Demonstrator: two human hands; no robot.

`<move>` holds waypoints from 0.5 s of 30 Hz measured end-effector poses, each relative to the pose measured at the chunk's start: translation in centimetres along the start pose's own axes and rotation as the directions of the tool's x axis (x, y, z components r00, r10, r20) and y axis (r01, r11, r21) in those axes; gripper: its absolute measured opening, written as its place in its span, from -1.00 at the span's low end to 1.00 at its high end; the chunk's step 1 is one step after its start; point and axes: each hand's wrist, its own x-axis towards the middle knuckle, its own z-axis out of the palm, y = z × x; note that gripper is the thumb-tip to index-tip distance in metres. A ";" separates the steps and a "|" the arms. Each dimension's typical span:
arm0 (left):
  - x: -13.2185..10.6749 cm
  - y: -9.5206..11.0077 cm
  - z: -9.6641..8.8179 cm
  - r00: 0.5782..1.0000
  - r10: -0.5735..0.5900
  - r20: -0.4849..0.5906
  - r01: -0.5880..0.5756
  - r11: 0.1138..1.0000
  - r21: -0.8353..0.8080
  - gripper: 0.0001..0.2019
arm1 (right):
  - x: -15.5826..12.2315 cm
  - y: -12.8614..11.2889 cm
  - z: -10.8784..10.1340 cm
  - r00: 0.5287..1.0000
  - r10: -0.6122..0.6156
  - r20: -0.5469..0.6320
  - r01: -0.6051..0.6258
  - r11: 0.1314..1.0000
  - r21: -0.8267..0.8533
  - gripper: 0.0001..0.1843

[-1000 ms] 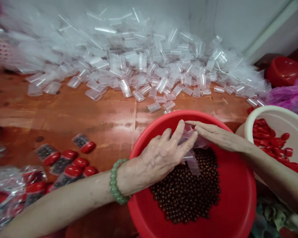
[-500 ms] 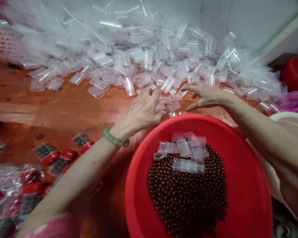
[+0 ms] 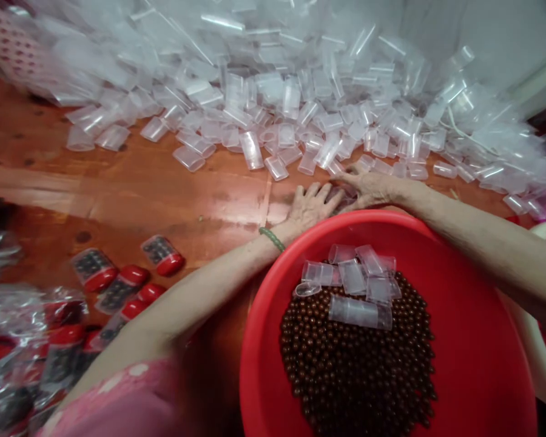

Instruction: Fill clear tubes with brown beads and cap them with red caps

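From my remote station I read the counter (image 3: 131, 200) as varnished wood with a glossy, reflective finish. The basin (image 3: 477, 358) is smooth, glossy red plastic. The tubular sleeves (image 3: 252, 150) are thin, clear plastic, smooth and semi-translucent. The brown beads (image 3: 355, 370) show a polished sheen; their material cannot be confirmed at this view. The bracelet (image 3: 272, 239) is smooth, pale green stone or glass. The garment (image 3: 127, 400) is matt pink cloth

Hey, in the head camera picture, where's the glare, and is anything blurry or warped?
Head view: glare lies across the varnished wooden table; the clear plastic containers soften into blur toward the top; the red plastic basin looks stretched near the frame edge.
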 end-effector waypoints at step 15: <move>2.7 -1.4 0.0 0.986 0.037 -0.163 -0.051 0.995 -0.084 -0.53 | 0.1 2.2 1.0 0.954 -0.114 -0.278 0.157 0.978 0.139 -0.36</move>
